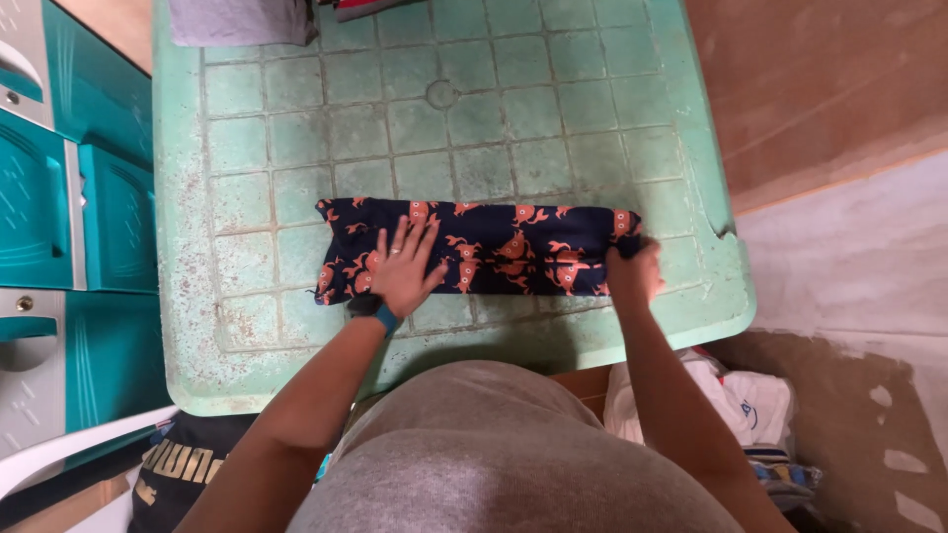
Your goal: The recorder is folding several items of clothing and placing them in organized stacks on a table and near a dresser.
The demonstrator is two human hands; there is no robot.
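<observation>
Lying folded on the green table (pixel 247 197), the cloth (pixel 494 247) is pressed by left hand (pixel 403 268), fingers spread; right hand (pixel 633 272) pinches its end.

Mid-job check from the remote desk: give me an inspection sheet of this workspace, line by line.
Surface: green plastic table with a moulded grid top, worn and speckled, chipped at the right edge.
Job's things: dark blue cloth with orange print, folded into a long strip across the table.
Clutter: grey cloth at the far edge.
Grippers: left hand pressed flat, fingers spread, on the strip; right hand gripping its right end.
Cables: nothing seen.
Surroundings: teal cabinet at left, pile of clothes on the floor at right, white plastic chair at lower left.
</observation>
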